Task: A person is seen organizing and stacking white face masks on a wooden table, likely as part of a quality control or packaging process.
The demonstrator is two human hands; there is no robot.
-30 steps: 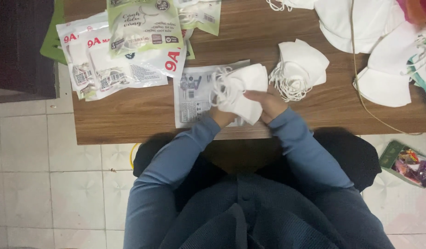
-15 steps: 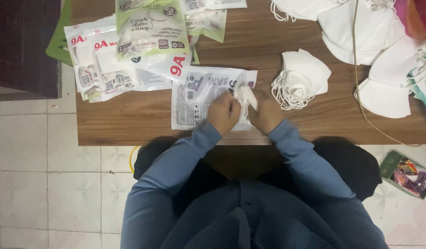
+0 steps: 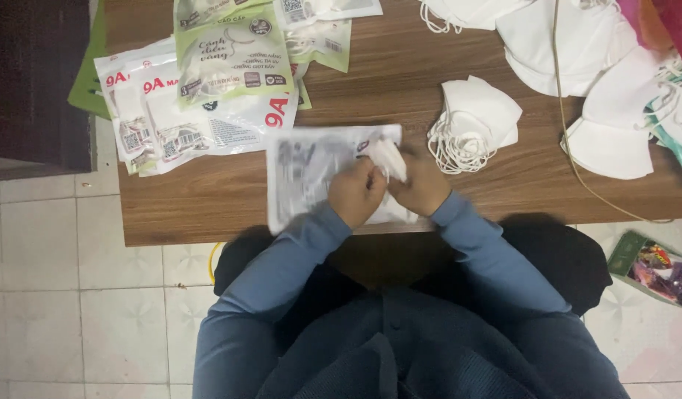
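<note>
Desk edge: the near edge of the wooden desk runs just under both hands; the clear packet hangs slightly over it.
Open room: bare wood lies at the near left corner, and between the packet and the loose stack of masks.
Left side: printed packets overlap in a heap toward the far left corner, a green one on top.
Left hand: the left hand is curled nearly closed, pinching the folded white mask at the packet's right end.
Right hand: the right hand is curled too, touching the left one, fingers on the same mask; how firmly it grips I cannot tell.
Packet contents: the mask sits at the packet's mouth; whether it is partly inside is too blurred to tell.
Right side: a stack of white masks with tangled ear loops lies just beside the right hand; larger white mask piles fill the far right corner, a thin cord trailing across.
Floor: a small colourful packet lies on the tiles at right.
</note>
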